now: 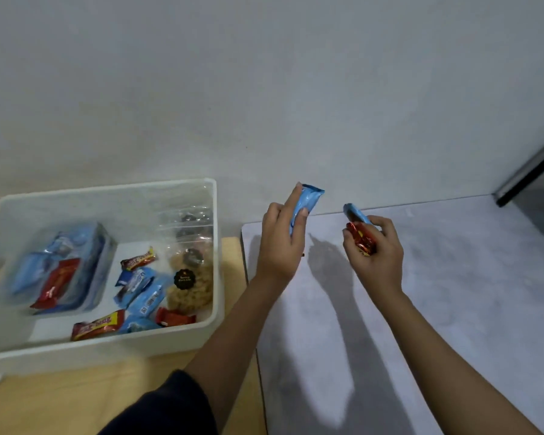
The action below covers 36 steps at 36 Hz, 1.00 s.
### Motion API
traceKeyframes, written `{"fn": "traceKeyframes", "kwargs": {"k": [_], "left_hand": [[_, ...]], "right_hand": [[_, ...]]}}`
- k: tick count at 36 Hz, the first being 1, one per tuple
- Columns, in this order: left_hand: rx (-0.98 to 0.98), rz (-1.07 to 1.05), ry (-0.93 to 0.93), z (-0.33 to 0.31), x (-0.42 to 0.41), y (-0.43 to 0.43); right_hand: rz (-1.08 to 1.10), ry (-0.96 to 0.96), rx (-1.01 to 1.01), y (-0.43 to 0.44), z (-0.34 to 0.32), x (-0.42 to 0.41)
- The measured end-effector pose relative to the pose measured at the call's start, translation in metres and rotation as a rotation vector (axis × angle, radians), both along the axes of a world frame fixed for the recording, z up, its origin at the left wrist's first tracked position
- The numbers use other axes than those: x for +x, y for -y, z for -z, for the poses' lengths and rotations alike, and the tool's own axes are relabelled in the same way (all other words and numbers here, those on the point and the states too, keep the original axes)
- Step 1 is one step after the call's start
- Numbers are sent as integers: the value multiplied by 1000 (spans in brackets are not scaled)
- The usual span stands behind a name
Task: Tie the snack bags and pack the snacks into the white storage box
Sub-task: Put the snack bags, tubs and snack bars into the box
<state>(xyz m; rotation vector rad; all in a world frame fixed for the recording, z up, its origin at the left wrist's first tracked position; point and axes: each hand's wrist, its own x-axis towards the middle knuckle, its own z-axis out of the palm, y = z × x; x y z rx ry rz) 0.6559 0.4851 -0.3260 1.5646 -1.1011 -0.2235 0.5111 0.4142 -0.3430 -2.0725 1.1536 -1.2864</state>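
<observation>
A pale marbled table (pixel 453 277) fills the right half of the view and butts against a wooden table (pixel 76 400) on the left, with a plain wall behind both. The white storage box (pixel 107 187) stands on the wooden table, open at the top. Inside it, a clear bag of blue packets (pixel 66 262) lies at the left with a red packet (pixel 57 285) on it. A clear bag of brown snacks (pixel 190 290) sits at the right wall, and loose blue and red bars (pixel 145 296) lie between them.

Both arms are raised above the marbled table, to the right of the box. The left grip (pixel 280 243) grasps a blue snack packet (pixel 308 199), holding it upright between thumb and fingers. The right grip (pixel 377 252), just beside it, is curled around a second blue packet (pixel 355 213) and a red foil-wrapped snack (pixel 363 241).
</observation>
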Motion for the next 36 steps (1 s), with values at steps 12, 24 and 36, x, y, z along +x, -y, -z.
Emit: {"fn": "traceKeyframes", "kwargs": {"k": [12,24,36], "left_hand": [[74,-118,154,-77,121,-155],[310,-323,-46,-30,195,-246],[329,-325,-170,-10,206,-238]], "right_hand": [[-157,186,41,-136,-73,130],[-402,82,110,-203,-44,221],[-511,-49,199,-196,-36,233]]}}
